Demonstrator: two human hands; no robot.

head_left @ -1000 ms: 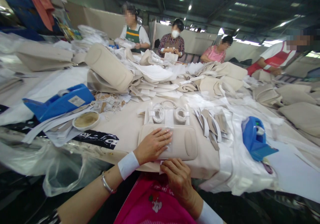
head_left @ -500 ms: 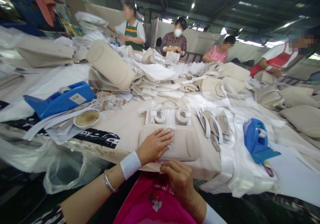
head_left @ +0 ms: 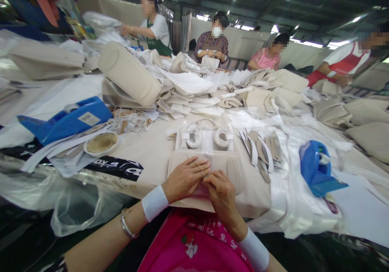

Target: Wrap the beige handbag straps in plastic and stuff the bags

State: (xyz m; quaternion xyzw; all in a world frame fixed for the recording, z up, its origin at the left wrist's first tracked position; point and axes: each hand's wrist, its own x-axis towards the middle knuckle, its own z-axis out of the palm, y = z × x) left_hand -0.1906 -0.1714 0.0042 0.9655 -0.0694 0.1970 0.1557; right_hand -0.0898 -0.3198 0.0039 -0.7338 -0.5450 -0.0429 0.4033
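Observation:
A beige bag panel point(head_left: 218, 161) with an oval raised outline at its right end lies in front of me. Behind it stand two rings wrapped in white point(head_left: 223, 139), and a clear strip point(head_left: 207, 142) runs between them down onto the panel. My left hand point(head_left: 187, 178) rests flat on the panel, fingers stretched out and their tips at the strip. Just right of those fingertips, my right hand point(head_left: 221, 189) is closed in a pinch at the panel's front part. Whatever it pinches is hidden by the fingers.
Blue tape dispensers stand at left point(head_left: 69, 118) and right point(head_left: 317, 168). Nearby are a round dish point(head_left: 101, 144), tags with strings point(head_left: 132, 120) and loose beige strips point(head_left: 258, 148). Beige pieces point(head_left: 130, 73) and white sheets pile up behind. Several co-workers stand across the table.
My right hand has moved up from the table's front edge onto the panel, beside my left fingertips. The left hand stays on the panel. The camera view has shifted slightly.

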